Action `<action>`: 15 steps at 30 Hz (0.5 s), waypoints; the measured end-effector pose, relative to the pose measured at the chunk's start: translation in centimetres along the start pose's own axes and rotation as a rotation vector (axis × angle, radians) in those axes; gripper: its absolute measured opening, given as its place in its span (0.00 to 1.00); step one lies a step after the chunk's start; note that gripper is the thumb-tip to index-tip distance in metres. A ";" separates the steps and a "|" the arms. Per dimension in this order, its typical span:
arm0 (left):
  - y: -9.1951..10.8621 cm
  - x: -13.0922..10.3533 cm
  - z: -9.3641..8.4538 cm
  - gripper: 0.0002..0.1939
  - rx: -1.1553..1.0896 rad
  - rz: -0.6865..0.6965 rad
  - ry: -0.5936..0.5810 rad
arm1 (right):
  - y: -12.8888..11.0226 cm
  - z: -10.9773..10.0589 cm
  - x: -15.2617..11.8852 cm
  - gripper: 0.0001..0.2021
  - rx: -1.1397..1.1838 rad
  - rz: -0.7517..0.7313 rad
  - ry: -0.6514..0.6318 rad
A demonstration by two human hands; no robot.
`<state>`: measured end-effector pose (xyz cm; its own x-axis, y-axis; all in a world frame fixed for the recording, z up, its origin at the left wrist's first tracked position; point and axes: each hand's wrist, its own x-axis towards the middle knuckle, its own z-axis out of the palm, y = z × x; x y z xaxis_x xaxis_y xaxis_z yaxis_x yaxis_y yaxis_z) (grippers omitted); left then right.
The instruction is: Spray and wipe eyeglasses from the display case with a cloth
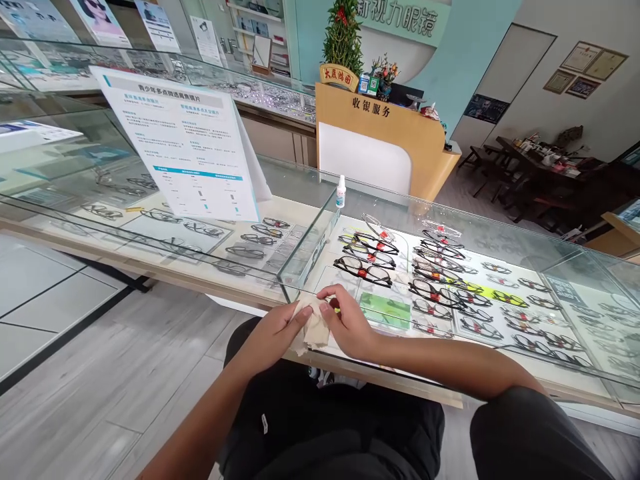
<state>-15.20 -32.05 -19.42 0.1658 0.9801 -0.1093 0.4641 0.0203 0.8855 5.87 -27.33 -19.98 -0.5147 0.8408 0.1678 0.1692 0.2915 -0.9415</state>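
Near the front edge of the glass counter, a crumpled cream cloth [316, 331] is pinched between my two hands. My left hand [275, 333] grips its left side, thumb on top. My right hand [353, 328] is closed on the upper right part, with the index finger curled above it. Whether the folds wrap anything I cannot tell. Right of my hands, black-framed eyeglasses [364, 272] with a red tag stand in rows with several other pairs. A green card [385, 311] lies just beyond my right hand.
A small white spray bottle [341, 192] stands on the glass counter [300, 260] ahead. To the left rises a folded paper sign [195, 147]. Beyond is a wooden cashier desk [333, 110] with a plant [343, 40]. A dark table [543, 163] stands far right.
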 end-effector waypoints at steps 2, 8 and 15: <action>-0.2 -0.1 0.0 0.27 -0.034 -0.024 0.027 | 1.0 -0.9 -1.0 0.16 0.053 0.079 -0.130; 1.0 -0.4 -0.2 0.29 0.016 -0.006 0.013 | 6.5 -2.7 -2.1 0.20 -0.291 0.024 -0.367; 1.8 -0.5 -0.3 0.28 0.156 0.031 -0.083 | 12.0 0.7 5.2 0.17 -0.623 0.008 -0.217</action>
<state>-14.73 -32.40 -17.66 0.2503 0.9599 -0.1260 0.5857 -0.0465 0.8092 4.68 -19.80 -30.57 -0.6579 0.7522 0.0378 0.5949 0.5498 -0.5863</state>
